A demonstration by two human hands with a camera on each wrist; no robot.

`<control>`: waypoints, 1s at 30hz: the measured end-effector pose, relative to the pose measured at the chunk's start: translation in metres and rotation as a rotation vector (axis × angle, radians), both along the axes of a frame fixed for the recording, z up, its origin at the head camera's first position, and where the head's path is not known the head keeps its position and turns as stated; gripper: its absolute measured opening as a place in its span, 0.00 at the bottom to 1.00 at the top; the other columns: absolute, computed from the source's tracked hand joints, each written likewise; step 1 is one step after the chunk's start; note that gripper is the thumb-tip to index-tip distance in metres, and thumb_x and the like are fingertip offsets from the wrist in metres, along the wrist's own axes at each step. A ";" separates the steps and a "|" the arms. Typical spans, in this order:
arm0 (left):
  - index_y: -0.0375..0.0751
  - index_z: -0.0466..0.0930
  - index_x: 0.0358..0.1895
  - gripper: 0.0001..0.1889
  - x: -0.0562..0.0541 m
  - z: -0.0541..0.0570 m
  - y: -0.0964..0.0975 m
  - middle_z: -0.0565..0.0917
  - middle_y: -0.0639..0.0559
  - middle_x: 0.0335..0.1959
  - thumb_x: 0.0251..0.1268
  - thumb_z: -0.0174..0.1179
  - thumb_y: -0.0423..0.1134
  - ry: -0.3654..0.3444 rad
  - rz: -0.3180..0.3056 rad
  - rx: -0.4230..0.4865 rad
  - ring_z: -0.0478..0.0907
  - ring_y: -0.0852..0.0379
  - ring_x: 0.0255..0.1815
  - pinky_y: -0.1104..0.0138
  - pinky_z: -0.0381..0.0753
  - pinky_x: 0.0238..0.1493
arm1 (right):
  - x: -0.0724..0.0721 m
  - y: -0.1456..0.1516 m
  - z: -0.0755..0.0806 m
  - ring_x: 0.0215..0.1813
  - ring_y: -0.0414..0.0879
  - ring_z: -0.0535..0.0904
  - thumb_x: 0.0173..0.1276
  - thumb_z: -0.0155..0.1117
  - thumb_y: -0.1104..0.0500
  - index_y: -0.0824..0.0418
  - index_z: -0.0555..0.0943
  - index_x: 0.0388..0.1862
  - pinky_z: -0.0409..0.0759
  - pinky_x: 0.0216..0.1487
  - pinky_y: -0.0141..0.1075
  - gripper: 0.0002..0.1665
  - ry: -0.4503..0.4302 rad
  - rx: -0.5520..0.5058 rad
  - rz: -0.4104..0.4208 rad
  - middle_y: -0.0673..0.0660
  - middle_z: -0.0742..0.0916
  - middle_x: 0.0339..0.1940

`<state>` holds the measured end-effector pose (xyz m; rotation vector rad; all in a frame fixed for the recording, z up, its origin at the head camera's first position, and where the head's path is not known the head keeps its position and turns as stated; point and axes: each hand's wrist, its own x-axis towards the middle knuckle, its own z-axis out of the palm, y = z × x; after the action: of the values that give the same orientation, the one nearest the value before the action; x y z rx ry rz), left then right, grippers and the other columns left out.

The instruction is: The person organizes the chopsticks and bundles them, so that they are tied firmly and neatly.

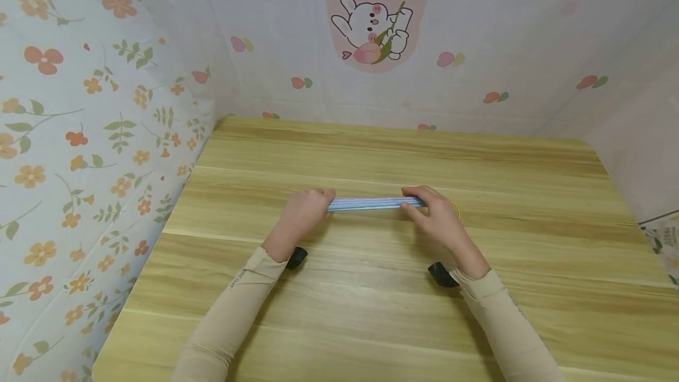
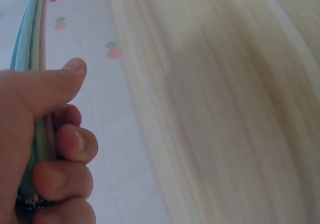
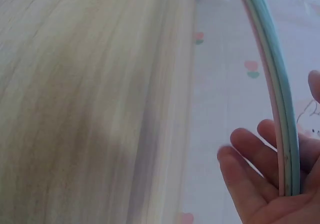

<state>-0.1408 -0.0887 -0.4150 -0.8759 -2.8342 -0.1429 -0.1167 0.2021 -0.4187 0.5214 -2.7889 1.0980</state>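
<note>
A long, thin bundle of pastel strips, blue, green and pink, spans the space between both hands over the table. My left hand grips its left end; in the left wrist view the thumb and curled fingers wrap round it. At the other end, my right hand has the bundle lying against its palm. In the right wrist view these fingers are loosely extended, and the thumb stands apart from the strips. A thin yellow loop shows beside the right hand. What kind of object the bundle is, I cannot tell.
Beneath the hands is a wood-grain table with rounded corners. A white cloth with orange flowers hangs along the left side, and a rabbit-print cloth hangs behind the back edge. Black camera mounts sit under both wrists.
</note>
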 end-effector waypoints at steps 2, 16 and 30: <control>0.40 0.74 0.28 0.08 0.000 0.002 0.002 0.79 0.49 0.21 0.59 0.63 0.37 -0.011 0.015 -0.002 0.73 0.58 0.17 0.64 0.74 0.15 | 0.000 -0.001 0.000 0.58 0.59 0.77 0.68 0.61 0.55 0.66 0.77 0.58 0.73 0.58 0.52 0.23 0.026 0.027 -0.002 0.63 0.83 0.54; 0.39 0.78 0.31 0.06 0.000 0.006 0.004 0.82 0.49 0.25 0.57 0.64 0.38 0.011 0.001 -0.053 0.72 0.60 0.17 0.66 0.74 0.16 | 0.003 -0.005 0.004 0.60 0.61 0.76 0.67 0.62 0.57 0.66 0.78 0.56 0.72 0.59 0.54 0.21 0.094 0.021 -0.003 0.65 0.82 0.56; 0.43 0.72 0.25 0.09 -0.002 0.012 0.003 0.73 0.54 0.16 0.58 0.62 0.37 -0.009 -0.039 -0.017 0.63 0.61 0.16 0.69 0.66 0.15 | 0.002 -0.003 0.003 0.55 0.59 0.79 0.66 0.62 0.62 0.67 0.80 0.52 0.75 0.55 0.53 0.17 0.148 -0.051 0.031 0.64 0.84 0.50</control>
<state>-0.1423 -0.0860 -0.4030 -0.9369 -2.8315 -0.1275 -0.1151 0.1987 -0.4154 0.6161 -2.6275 1.0854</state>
